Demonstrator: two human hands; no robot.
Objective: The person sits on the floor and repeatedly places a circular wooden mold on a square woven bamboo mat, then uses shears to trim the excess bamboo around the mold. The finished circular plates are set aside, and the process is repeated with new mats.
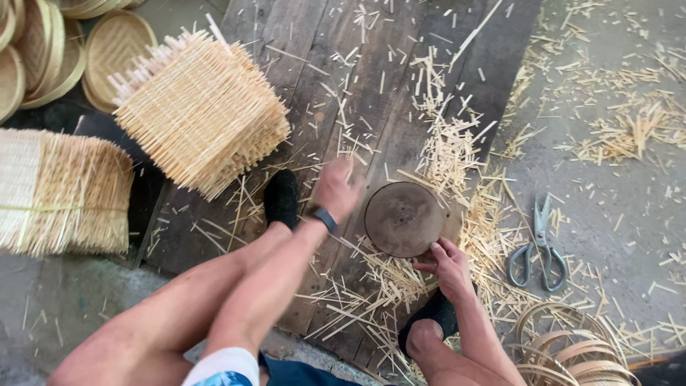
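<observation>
My right hand [449, 266] grips the near edge of a round dark wooden disc [404, 218] lying on the plank board [336, 107]. My left hand [337, 189], a dark band on its wrist, hovers blurred just left of the disc, fingers loosely curled and holding nothing I can see. Bamboo strip cuttings [446, 154] lie scattered round the disc. My feet in dark slippers rest on the board, one beside the left wrist [281, 199] and one below the right hand [431, 318].
A stack of square woven bamboo mats [200, 111] sits at the upper left, another bundle [61, 193] at the left edge. Round woven trays [43, 53] are in the top-left corner. Scissors [539, 246] lie on the concrete to the right, bamboo hoops [572, 350] at the lower right.
</observation>
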